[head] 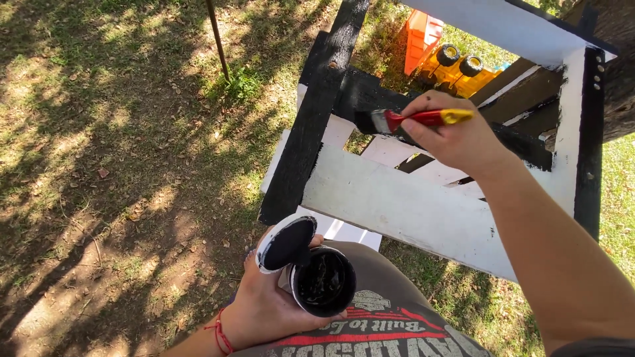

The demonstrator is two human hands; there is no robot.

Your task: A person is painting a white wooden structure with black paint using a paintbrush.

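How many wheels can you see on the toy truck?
2: both black wheels sit side by side on the yellow toy truck, behind the white plank. Others may be hidden.

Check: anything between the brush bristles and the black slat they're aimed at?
Nothing visible. The right hand holds the paintbrush with its bristles right at the black slat. The paint pot, in the left hand, sits lower, off that path.
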